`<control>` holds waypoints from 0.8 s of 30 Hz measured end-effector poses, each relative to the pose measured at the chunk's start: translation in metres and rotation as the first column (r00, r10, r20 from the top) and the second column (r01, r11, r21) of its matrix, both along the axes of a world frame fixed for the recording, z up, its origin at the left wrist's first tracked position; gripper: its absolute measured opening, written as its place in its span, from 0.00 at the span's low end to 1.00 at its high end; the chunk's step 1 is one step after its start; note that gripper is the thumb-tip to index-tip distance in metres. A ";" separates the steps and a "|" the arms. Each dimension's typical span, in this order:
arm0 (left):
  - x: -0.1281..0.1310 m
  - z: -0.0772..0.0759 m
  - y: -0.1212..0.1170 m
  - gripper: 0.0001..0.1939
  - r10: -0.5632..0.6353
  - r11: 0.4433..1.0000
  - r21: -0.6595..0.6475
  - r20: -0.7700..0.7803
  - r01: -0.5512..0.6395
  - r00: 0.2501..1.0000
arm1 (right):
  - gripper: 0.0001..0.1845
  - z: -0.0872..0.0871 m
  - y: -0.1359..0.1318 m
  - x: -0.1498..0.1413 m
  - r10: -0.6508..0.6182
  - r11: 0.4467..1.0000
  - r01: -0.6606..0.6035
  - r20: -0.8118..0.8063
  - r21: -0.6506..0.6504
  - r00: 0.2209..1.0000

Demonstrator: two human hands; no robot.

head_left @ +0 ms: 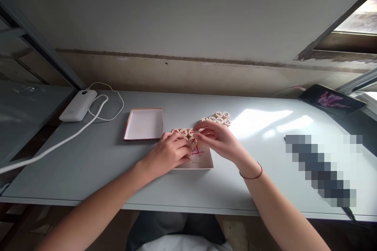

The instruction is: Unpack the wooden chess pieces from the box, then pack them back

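Note:
A shallow open box [206, 162] sits on the desk before me, with round wooden xiangqi pieces [183, 132] in red characters lined up along its far side. My left hand [169, 151] reaches over the box's left part, fingers curled down among the pieces; what they close on is mostly hidden. From the right, my right hand [219, 139] brings thumb and forefinger together on a xiangqi piece at the row's middle, which the fingers partly cover. Behind that hand stand several pieces with black characters [219, 120] on the desk, grouped close together.
An upturned box lid [145, 123] lies left of the box. Farther left is a white power bank [78, 106] with a white cable [67, 136] crossing the desk [97, 176]. A phone or tablet [331, 100] leans at the back right; a blurred-out dark object [321, 172] lies at right.

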State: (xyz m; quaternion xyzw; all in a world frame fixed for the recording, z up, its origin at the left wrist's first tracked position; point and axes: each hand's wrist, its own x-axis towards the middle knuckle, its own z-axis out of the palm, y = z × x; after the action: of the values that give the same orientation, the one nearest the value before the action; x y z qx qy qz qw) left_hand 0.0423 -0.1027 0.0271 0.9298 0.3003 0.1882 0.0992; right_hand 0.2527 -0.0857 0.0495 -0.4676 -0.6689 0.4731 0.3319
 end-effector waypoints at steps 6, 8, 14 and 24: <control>-0.004 0.004 0.000 0.03 0.052 0.998 0.030 0.002 -0.052 0.999 | 0.10 0.007 -0.013 -0.003 0.191 0.935 -0.246 0.223 0.254 0.956; -0.006 0.007 0.002 0.03 0.079 0.997 0.005 0.020 -0.080 0.997 | 0.12 0.006 -0.017 -0.007 0.180 0.896 -0.291 0.324 0.335 0.929; -0.013 0.013 0.009 0.06 0.145 0.986 -0.094 0.059 -0.139 0.988 | 0.05 -0.010 -0.019 -0.017 0.135 0.755 -0.445 0.550 0.481 0.824; -0.012 0.005 0.007 0.14 0.084 0.984 -0.164 0.105 -0.066 0.991 | 0.04 -0.018 -0.015 -0.021 0.089 0.689 -0.472 0.583 0.549 0.808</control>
State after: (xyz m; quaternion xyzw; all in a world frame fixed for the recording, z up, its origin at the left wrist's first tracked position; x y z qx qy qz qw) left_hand 0.0306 -0.0959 0.0319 0.8950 0.3432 0.2187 0.1829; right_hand 0.2318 -0.1010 0.0318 -0.3108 -0.9218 0.1040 0.2071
